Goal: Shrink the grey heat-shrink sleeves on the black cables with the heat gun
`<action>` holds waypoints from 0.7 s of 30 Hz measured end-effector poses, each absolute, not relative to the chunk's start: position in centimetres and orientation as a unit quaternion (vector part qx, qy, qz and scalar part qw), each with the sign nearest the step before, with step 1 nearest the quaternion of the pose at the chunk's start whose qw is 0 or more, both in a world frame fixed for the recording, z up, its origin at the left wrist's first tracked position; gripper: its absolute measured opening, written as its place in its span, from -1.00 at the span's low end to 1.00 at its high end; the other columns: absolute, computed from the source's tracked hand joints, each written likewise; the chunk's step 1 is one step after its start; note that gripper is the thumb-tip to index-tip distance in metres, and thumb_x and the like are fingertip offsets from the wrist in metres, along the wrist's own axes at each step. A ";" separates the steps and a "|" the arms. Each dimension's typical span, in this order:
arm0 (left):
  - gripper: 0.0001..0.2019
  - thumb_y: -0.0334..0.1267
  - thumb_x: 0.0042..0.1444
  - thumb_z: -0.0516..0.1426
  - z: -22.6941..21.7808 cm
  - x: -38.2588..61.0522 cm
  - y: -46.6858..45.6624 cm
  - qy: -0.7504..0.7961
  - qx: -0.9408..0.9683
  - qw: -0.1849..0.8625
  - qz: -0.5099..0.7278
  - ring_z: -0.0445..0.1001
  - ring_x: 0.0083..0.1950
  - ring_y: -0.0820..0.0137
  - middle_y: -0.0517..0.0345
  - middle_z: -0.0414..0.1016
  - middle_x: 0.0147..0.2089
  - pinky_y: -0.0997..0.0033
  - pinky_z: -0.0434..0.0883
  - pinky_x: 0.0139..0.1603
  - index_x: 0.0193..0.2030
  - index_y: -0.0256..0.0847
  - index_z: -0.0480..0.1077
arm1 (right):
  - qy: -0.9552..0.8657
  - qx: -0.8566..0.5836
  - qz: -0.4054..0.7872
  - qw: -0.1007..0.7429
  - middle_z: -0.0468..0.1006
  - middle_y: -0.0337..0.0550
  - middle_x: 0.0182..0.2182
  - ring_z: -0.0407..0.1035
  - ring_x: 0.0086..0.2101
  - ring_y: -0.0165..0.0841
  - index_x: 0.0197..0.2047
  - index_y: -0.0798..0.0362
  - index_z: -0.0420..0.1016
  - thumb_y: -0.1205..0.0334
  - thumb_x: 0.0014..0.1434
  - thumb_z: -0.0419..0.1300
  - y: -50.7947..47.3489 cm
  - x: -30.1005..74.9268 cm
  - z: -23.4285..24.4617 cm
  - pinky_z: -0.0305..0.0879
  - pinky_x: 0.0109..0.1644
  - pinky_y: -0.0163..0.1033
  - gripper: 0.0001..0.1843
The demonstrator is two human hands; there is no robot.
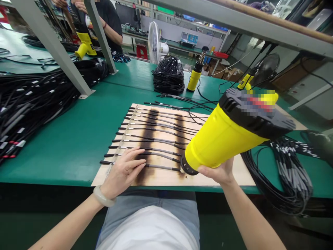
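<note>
My right hand (220,171) grips a yellow heat gun (221,135) with a black base end. The gun's nozzle points down at the right part of the nearest cable; its tip is hidden. My left hand (127,166) lies with fingers stretched out over the near black cables. Several cables with grey sleeves (162,167) lie side by side across a wooden board (161,178), which has two dark scorched bands. Their black ends stick out past the board's left edge.
Coiled black cables (169,76) stand at the back, near another yellow heat gun (194,77). Cable bundles lie left (39,100) and right (293,173). Grey metal posts (56,48) rise from the green table (78,146). A person (111,21) works across it; a white fan (154,41) is behind.
</note>
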State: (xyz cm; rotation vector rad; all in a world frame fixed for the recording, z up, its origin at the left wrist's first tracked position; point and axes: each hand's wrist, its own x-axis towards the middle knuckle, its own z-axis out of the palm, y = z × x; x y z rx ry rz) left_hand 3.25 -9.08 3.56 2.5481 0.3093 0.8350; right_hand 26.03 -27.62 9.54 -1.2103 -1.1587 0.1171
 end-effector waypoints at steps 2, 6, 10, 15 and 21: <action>-0.83 -0.32 0.18 0.06 3.6 3.3 -9.1 0.113 0.919 0.222 0.304 0.33 0.16 0.16 -0.01 0.44 0.05 -0.01 0.31 0.16 -0.21 -0.14 0.50 | -0.501 -0.552 0.031 0.666 0.58 -0.24 -0.35 0.50 -0.36 -0.20 -0.16 -0.08 0.43 0.17 -0.25 0.48 -27.6 26.2 9.6 0.53 -0.29 -0.12 -0.46; -0.83 -0.34 0.18 0.06 3.6 3.4 -9.1 0.107 0.915 0.232 0.312 0.34 0.15 0.21 0.01 0.44 0.05 -0.01 0.30 0.17 -0.18 -0.12 0.47 | -0.508 -0.535 0.040 0.674 0.58 -0.23 -0.32 0.51 -0.35 -0.20 -0.12 -0.11 0.42 0.15 -0.24 0.47 -27.7 26.2 9.7 0.54 -0.29 -0.13 -0.44; -0.84 -0.29 0.18 0.06 3.6 3.5 -9.0 0.117 0.916 0.241 0.298 0.34 0.15 0.23 0.06 0.44 0.05 0.01 0.32 0.17 -0.19 -0.08 0.46 | -0.505 -0.546 0.041 0.667 0.59 -0.20 -0.33 0.52 -0.32 -0.16 -0.21 -0.09 0.46 0.12 -0.22 0.46 -27.9 26.0 9.8 0.55 -0.27 -0.08 -0.54; -0.84 -0.28 0.18 0.06 3.7 3.6 -8.9 0.122 0.914 0.241 0.302 0.36 0.14 0.24 0.06 0.45 0.04 0.03 0.32 0.17 -0.19 -0.08 0.46 | -0.489 -0.563 0.065 0.662 0.59 -0.14 -0.35 0.52 -0.32 -0.11 -0.22 -0.06 0.45 0.03 -0.24 0.46 -28.1 26.0 9.6 0.55 -0.27 -0.01 -0.51; -0.85 -0.31 0.17 0.07 3.8 3.6 -8.9 0.117 0.913 0.242 0.306 0.37 0.13 0.23 0.07 0.45 0.03 0.03 0.32 0.17 -0.19 -0.09 0.46 | -0.475 -0.538 0.047 0.695 0.59 -0.19 -0.33 0.51 -0.31 -0.15 -0.17 -0.09 0.42 0.12 -0.23 0.47 -27.9 26.3 9.6 0.54 -0.23 -0.04 -0.48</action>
